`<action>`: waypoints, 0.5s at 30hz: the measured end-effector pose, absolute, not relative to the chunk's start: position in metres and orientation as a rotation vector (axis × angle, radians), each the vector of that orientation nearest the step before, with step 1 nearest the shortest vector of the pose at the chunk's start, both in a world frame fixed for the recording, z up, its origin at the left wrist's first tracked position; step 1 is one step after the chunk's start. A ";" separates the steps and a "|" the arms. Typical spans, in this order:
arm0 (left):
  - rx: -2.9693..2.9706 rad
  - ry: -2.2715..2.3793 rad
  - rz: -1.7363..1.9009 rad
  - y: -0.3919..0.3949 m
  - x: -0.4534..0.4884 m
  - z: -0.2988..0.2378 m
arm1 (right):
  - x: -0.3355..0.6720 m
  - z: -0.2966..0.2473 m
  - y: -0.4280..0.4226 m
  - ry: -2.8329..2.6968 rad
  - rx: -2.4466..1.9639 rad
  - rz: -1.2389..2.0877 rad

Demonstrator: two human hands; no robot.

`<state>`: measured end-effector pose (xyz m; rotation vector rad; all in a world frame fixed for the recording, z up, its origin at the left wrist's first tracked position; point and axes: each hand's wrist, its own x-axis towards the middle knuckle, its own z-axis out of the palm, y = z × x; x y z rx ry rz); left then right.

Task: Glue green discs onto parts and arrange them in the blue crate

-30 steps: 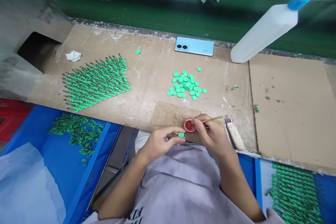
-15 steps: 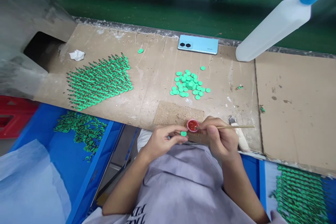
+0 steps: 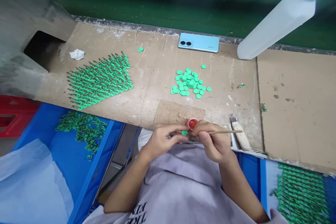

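My left hand [image 3: 166, 139] pinches a small green disc [image 3: 184, 133] between thumb and fingers, close to the table's front edge. In my right hand [image 3: 214, 140] is a thin wooden stick [image 3: 228, 132], gripped like a pen; its tip is hidden by the fingers, near the disc. Just beyond both hands stands a small round cup [image 3: 193, 123] of red paste or paint, at the edge of a rough brown board [image 3: 174, 112]. A loose pile of green discs [image 3: 187, 83] lies farther back on the cardboard.
Rows of green discs with dark stems [image 3: 101, 80] cover the left cardboard. A blue phone [image 3: 198, 42] and a tall white bottle [image 3: 275, 28] stand along the back. Right of my hands lies a wrapped-handle blade [image 3: 240, 134]. Blue bins [image 3: 86, 182] flank my lap.
My right hand has moved left with the stick, from beside the red cup to the disc in my left hand. The left hand has barely moved.
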<state>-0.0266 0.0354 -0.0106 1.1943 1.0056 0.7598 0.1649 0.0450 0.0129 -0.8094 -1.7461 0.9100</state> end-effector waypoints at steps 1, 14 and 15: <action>1.199 1.009 0.757 0.035 -0.027 -0.011 | 0.164 0.014 0.045 -1.753 -0.812 0.910; 1.236 0.988 0.770 0.035 -0.027 -0.012 | 0.168 0.017 0.044 -1.956 -0.864 0.828; 1.275 0.989 0.776 0.035 -0.027 -0.012 | 0.168 0.019 0.043 -2.014 -0.889 0.792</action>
